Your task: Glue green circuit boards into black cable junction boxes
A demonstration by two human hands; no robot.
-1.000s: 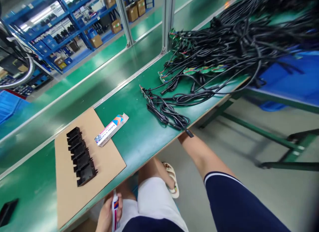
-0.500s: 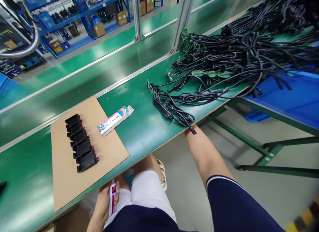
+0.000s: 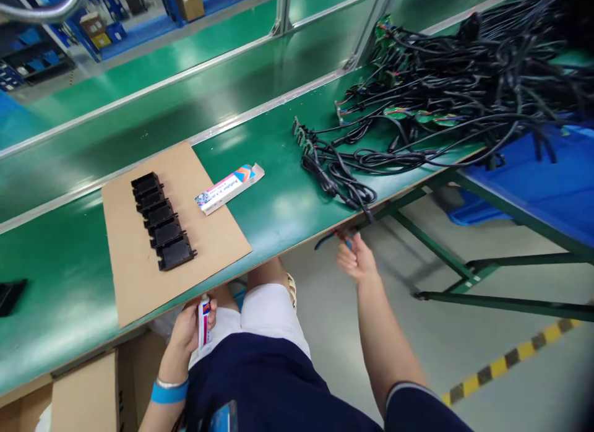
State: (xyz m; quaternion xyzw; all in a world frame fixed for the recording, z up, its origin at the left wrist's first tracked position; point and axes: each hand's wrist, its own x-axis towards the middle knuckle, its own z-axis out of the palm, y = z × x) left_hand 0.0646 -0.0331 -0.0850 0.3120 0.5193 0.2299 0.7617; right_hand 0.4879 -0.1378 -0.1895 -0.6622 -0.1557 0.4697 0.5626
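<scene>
My left hand [image 3: 188, 327] is wrapped round a white tube [image 3: 205, 324] with a red and blue label, held upright near my lap. Beyond the table's front edge, my right hand [image 3: 356, 259] grips a small tool [image 3: 342, 237] with red and blue parts, blurred by motion. On a cardboard sheet [image 3: 218, 240] several black plastic housings [image 3: 163, 216] stand in a slanted row. A printed white box [image 3: 229, 187] with an open flap lies across the sheet's right edge. Coiled black cables [image 3: 338, 178] with small green boards rest on the green table [image 3: 273, 215].
A large heap of black cables [image 3: 487, 79] covers the table's right end. Beside it is a blue surface [image 3: 547, 178] on a green frame. A black part [image 3: 13, 296] lies at the far left, and an open carton [image 3: 86, 392] stands below the table.
My right hand has come out from under the table edge with the tool. The view has tilted downward, showing more of my lap; my left hand still holds the tube.
</scene>
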